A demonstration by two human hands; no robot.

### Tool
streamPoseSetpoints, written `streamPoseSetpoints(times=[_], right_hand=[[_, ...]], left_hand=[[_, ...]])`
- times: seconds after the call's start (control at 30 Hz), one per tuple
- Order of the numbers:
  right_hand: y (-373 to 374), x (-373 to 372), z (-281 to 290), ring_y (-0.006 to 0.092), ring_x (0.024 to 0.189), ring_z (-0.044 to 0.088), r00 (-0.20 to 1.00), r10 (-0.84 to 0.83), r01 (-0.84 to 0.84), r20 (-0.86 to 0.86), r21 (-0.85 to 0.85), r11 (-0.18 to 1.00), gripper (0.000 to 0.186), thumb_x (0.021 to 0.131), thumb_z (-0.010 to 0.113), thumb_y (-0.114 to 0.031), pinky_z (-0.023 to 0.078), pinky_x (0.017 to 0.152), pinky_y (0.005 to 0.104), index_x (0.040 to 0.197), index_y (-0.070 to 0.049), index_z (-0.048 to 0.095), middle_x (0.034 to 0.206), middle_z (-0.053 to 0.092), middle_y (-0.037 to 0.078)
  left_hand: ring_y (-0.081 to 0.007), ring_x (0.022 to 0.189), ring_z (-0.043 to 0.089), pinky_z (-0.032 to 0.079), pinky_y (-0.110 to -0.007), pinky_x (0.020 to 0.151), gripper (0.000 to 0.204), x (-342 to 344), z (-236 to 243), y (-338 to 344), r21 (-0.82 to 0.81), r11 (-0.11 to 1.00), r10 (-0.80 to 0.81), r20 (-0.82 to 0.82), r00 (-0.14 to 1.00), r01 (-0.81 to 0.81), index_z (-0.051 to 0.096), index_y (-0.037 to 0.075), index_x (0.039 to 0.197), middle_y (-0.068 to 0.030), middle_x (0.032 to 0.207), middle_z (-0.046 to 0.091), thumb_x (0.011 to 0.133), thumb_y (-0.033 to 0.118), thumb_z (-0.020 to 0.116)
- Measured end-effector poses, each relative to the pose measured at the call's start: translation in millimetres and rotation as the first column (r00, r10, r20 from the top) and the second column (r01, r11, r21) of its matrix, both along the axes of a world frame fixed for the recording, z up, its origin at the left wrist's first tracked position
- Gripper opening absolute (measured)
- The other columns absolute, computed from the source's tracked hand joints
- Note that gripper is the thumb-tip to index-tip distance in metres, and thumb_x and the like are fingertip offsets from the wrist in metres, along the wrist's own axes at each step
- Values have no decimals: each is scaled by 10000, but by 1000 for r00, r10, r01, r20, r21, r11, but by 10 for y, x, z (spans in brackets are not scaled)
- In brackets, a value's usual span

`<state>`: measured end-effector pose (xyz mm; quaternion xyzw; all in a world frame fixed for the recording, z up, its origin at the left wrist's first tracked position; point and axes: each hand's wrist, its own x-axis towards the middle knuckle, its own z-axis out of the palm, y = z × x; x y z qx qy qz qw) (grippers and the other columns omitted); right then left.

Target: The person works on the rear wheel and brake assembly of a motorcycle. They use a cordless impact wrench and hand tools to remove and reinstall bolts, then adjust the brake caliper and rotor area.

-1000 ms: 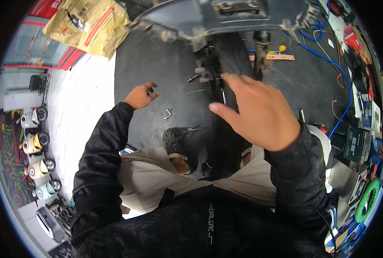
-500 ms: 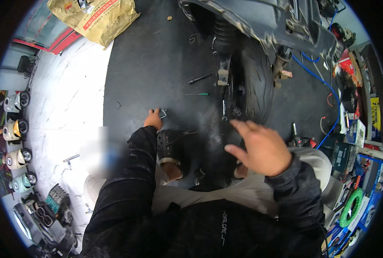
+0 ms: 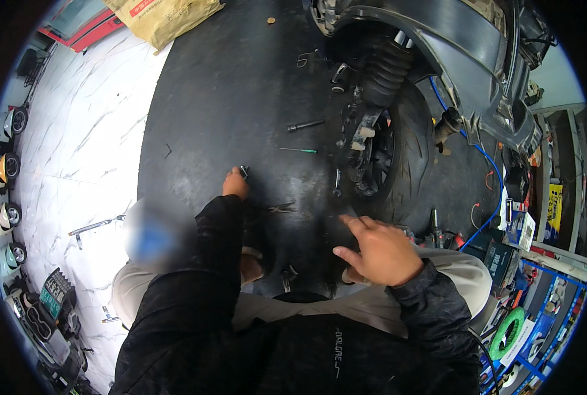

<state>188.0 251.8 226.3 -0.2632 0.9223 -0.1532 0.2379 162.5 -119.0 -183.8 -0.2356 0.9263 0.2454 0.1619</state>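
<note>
My left hand [image 3: 235,184] is low over the dark mat, its fingers closed around a small metal piece [image 3: 244,172] whose kind I cannot make out. My right hand [image 3: 380,251] hovers above my right knee, empty, with thumb and fingers apart. Between the hands lie pliers [image 3: 282,208] on the mat. Farther off are a green-handled screwdriver [image 3: 300,151] and a dark cylindrical socket tool [image 3: 305,126]. A combination wrench [image 3: 337,183] rests beside the scooter's wheel, beyond my right hand.
A scooter with a black tyre [image 3: 412,148] and loosened-looking dark bodywork [image 3: 451,49] stands at the far right. Left of it are a bent hex key [image 3: 167,151] and a yellow bag [image 3: 175,20]. A blue hose [image 3: 493,156] curves past boxes and a blue rack [image 3: 537,289] at right.
The view has shifted, bringing more of the scooter's wheel into sight. The pliers now show clearly near my feet. My left hand still grips the small piece; my right hand stays raised and open.
</note>
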Motion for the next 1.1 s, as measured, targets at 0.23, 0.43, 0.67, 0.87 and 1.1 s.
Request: streamPoseSetpoints(times=[0.23, 0.43, 0.67, 0.87, 1.1], right_hand=[[86, -192, 49, 396, 865, 772, 893, -422, 442, -156, 131, 887, 530, 964, 764, -465, 606, 789, 475, 1226, -6, 732, 947, 792, 187], [196, -305, -20, 347, 747, 765, 865, -492, 491, -98, -41, 870, 436, 1015, 721, -414, 580, 698, 414, 1116, 7, 769, 779, 769, 173], [332, -400, -85, 353, 713, 748, 808, -581, 578, -102, -56, 814, 421, 1019, 705, -433, 560, 672, 441, 996, -25, 805, 747, 760, 159], [447, -519, -118, 475, 795, 712, 776, -604, 613, -180, -8, 790, 536, 1009, 675, -502, 565, 713, 547, 764, -35, 772, 726, 701, 230], [650, -651, -126, 481, 830, 727, 766, -561, 607, -314, 67, 792, 565, 1004, 664, -502, 578, 782, 560, 771, -1, 785, 799, 729, 258]], left_hand=[[-512, 1176, 662, 549, -568, 993, 621, 41, 302, 127, 66, 996, 69, -65, 995, -64, 475, 49, 1456, -307, 1241, 677, 883, 60, 713], [-504, 1198, 653, 542, -540, 1026, 512, -99, 225, 115, 60, 998, 23, -41, 999, -21, 556, 33, 1386, -313, 1258, 679, 890, 71, 679], [-482, 1189, 680, 576, -525, 995, 426, -132, 52, 105, -28, 995, -87, 136, 987, 92, 636, -30, 1283, -311, 1231, 715, 887, 116, 690], [-477, 1124, 719, 598, -505, 981, 434, -124, 8, 106, -61, 964, -241, 220, 945, 260, 713, -31, 1211, -292, 1175, 749, 878, 241, 777], [-453, 1057, 742, 604, -509, 955, 386, -374, 364, 242, -104, 834, -494, 297, 817, 542, 780, -21, 1033, -253, 1104, 775, 875, 331, 764]])
